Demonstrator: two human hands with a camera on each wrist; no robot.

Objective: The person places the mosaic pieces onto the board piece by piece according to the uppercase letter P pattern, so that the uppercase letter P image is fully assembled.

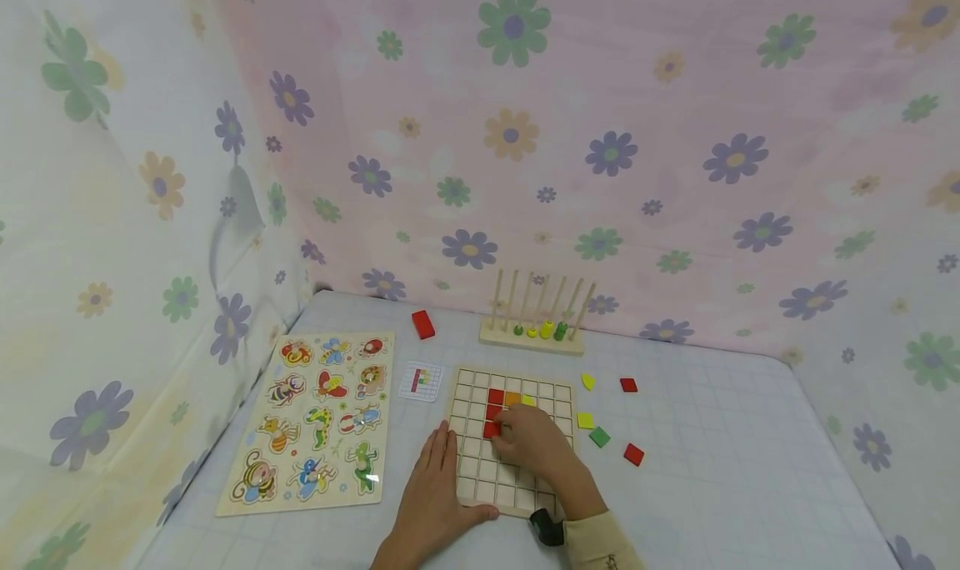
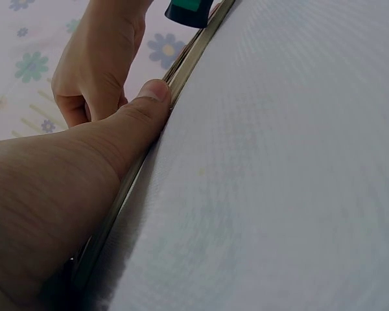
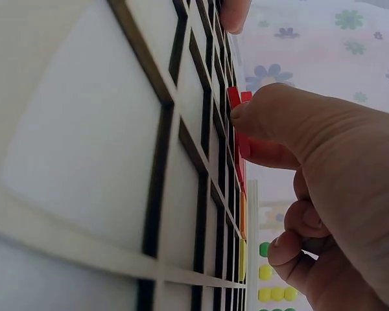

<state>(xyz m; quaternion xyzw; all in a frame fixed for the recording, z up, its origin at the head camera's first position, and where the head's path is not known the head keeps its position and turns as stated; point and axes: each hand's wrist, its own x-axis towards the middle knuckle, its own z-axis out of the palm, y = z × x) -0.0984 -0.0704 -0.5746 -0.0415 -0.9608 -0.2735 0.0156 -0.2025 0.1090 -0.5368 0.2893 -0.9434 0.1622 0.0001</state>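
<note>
A wooden grid board (image 1: 480,470) lies in front of me, with red tiles (image 1: 496,397), an orange tile (image 1: 512,398) and a yellow tile (image 1: 529,401) set in its upper cells. My right hand (image 1: 507,433) is over the board's middle, fingers curled, pinching a red tile (image 3: 234,98) at a cell under the other red ones. My left hand (image 1: 435,480) lies flat with straight fingers along the board's left edge. In the left wrist view its thumb (image 2: 148,97) presses against the board's rim (image 2: 191,55).
Loose yellow (image 1: 588,381), red (image 1: 628,384), yellow (image 1: 585,420), green (image 1: 599,437) and red (image 1: 633,454) tiles lie right of the board. A pattern card (image 1: 421,382) and an animal puzzle (image 1: 315,420) lie left. Behind stand a peg rack (image 1: 534,330) and a red block (image 1: 423,324). Flowered cloth walls enclose the table.
</note>
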